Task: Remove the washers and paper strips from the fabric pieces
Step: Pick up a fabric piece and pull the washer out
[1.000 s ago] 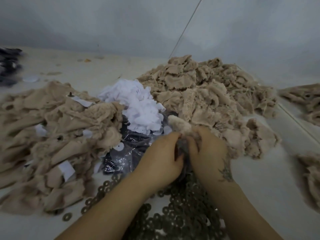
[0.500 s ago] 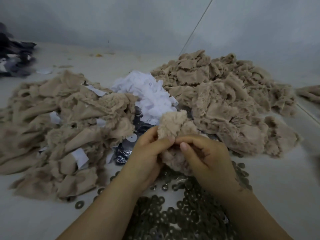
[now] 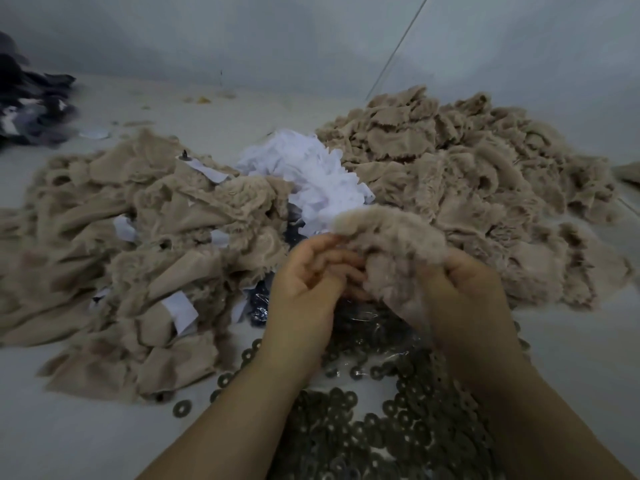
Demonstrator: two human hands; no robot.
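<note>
A beige fabric piece (image 3: 388,244) is stretched between both hands above the table. My right hand (image 3: 464,292) grips its right end with curled fingers. My left hand (image 3: 308,278) has its fingers curled against the piece's left underside. On the left lies a heap of beige fabric pieces (image 3: 131,244) with white paper strips (image 3: 180,311) still showing in it. A second beige heap (image 3: 467,188) lies at the right. White paper strips are piled (image 3: 311,181) between the heaps. Dark metal washers (image 3: 363,431) cover the table under my forearms.
A crumpled clear plastic bag (image 3: 367,327) lies below my hands among the washers. Dark cloth (image 3: 31,105) sits at the far left edge. A grey wall runs along the back, and more beige fabric (image 3: 628,173) shows at the right edge.
The hands rose from the washer pile with the fabric piece and have pulled it out wider, the right hand shifting to the right. The camera view has tilted slightly.
</note>
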